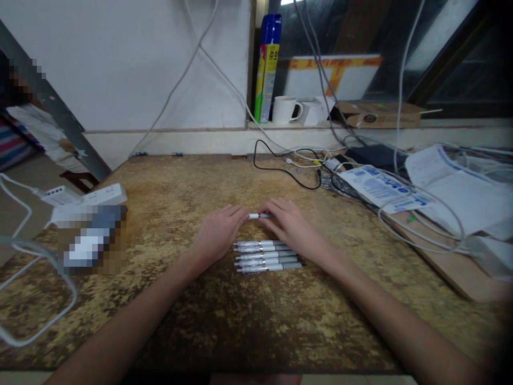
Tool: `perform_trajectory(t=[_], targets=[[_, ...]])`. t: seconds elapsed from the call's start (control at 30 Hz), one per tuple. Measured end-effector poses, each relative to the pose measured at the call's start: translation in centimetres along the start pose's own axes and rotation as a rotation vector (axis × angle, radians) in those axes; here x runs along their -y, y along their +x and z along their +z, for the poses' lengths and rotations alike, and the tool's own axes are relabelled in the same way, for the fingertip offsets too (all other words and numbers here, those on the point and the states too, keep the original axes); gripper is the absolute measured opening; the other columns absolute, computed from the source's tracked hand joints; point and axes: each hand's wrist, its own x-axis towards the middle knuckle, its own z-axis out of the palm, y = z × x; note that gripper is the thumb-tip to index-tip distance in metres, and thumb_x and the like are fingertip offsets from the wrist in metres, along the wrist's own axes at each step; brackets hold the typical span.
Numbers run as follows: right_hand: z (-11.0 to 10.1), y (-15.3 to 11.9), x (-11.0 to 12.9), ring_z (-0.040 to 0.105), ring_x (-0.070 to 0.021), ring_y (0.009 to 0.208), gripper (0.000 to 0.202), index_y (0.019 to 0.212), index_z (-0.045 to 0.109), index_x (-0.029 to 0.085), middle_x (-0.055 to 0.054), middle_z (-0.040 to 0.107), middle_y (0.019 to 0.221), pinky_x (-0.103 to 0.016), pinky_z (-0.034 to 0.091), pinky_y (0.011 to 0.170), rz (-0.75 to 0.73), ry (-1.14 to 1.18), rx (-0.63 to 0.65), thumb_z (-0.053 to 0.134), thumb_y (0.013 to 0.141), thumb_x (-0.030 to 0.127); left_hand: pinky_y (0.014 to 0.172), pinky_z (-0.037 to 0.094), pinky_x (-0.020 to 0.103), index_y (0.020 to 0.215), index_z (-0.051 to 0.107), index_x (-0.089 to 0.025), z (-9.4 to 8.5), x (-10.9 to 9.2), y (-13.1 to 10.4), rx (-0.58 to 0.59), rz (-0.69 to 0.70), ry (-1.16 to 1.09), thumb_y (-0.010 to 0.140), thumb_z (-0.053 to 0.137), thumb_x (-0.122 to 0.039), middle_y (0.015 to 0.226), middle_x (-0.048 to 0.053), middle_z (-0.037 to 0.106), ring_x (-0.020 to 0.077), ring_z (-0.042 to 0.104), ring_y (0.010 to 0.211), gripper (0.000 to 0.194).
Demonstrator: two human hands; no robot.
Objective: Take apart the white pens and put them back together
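Between my two hands lies a white and grey pen [254, 216], level and pointing left to right. My left hand [223, 231] has its fingers closed on the left end of this pen. The fingers of my right hand [285, 222] pinch its right, grey end. Just below, on the worn wooden table [192, 326], several like pens [266, 256] lie side by side in a row, with clear clips at the left and grey grips at the right. My right hand partly covers the right ends of the upper ones.
At the left are a white power strip [104, 195], a blurred-out object [94, 238] and white cables. Cables, papers [460, 182] and a board [436, 256] take up the right side. A spray can [267, 69] and a white mug [285, 110] stand on the ledge. A person [44, 128] is at far left.
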Motion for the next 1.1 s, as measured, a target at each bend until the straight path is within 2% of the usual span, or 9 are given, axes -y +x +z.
perform_trajectory(t=[0.1,0.27,0.4,0.53,0.73,0.9,1.1], targets=[[0.0,0.0,-0.2,0.062,-0.0253,0.108,0.018,0.113,0.065,0.020,-0.009,0.069,0.110,-0.040,0.048,0.095,0.007,0.069,-0.046,0.060,0.101,0.033,0.085,0.048,0.032,0.107,0.064,-0.018,0.0,0.0,0.1,0.008,0.004,-0.018,0.112,0.036,-0.029,0.103,0.006,0.071,0.0208,0.064,0.098,0.031],[0.2,0.0,-0.4,0.063,-0.0230,0.102,0.022,0.105,0.067,0.019,-0.008,0.070,0.102,-0.037,0.047,0.093,0.021,0.085,-0.007,0.050,0.106,0.034,0.085,0.048,0.032,0.106,0.064,-0.018,-0.1,0.1,0.2,0.006,0.008,-0.027,0.112,0.036,-0.028,0.103,0.006,0.071,0.0214,0.064,0.097,0.031],[0.3,0.0,-0.2,0.064,-0.0211,0.098,0.015,0.105,0.065,0.018,-0.007,0.071,0.103,-0.032,0.048,0.088,0.044,0.163,-0.043,0.061,0.101,0.033,0.084,0.049,0.033,0.103,0.065,-0.017,0.0,0.1,0.2,0.013,0.016,-0.021,0.112,0.037,-0.029,0.101,0.006,0.071,0.0217,0.064,0.095,0.032],[0.3,0.1,0.0,0.067,-0.0198,0.095,0.022,0.105,0.068,0.019,-0.006,0.073,0.100,-0.031,0.049,0.087,0.075,0.216,-0.006,0.051,0.106,0.034,0.084,0.050,0.033,0.106,0.065,-0.018,0.0,0.2,0.1,0.005,0.006,-0.061,0.112,0.035,-0.030,0.101,0.006,0.072,0.0213,0.065,0.095,0.033],[0.0,0.2,-0.3,0.069,-0.0198,0.095,0.018,0.107,0.069,0.019,-0.007,0.075,0.103,-0.030,0.049,0.084,0.066,0.230,-0.036,0.056,0.104,0.031,0.080,0.049,0.032,0.106,0.065,-0.019,0.0,0.4,0.0,0.038,-0.040,-0.130,0.111,0.036,-0.028,0.100,0.006,0.073,0.0217,0.067,0.092,0.031],[-0.4,0.2,-0.2,0.069,-0.0195,0.093,0.012,0.103,0.070,0.019,-0.006,0.075,0.100,-0.029,0.049,0.083,0.027,0.252,-0.093,0.063,0.100,0.027,0.072,0.045,0.029,0.091,0.062,-0.020,-0.2,0.5,0.0,0.081,-0.063,-0.230,0.109,0.038,-0.025,0.087,0.003,0.069,0.0199,0.064,0.079,0.031],[-0.9,0.3,-0.2,0.068,-0.0199,0.091,0.006,0.098,0.071,0.019,-0.005,0.073,0.097,-0.029,0.049,0.080,-0.010,0.258,-0.105,0.067,0.097,0.024,0.071,0.044,0.028,0.095,0.063,-0.020,-0.1,0.7,0.2,0.101,-0.046,-0.234,0.103,0.045,-0.017,0.090,0.004,0.071,0.0204,0.065,0.080,0.019]])
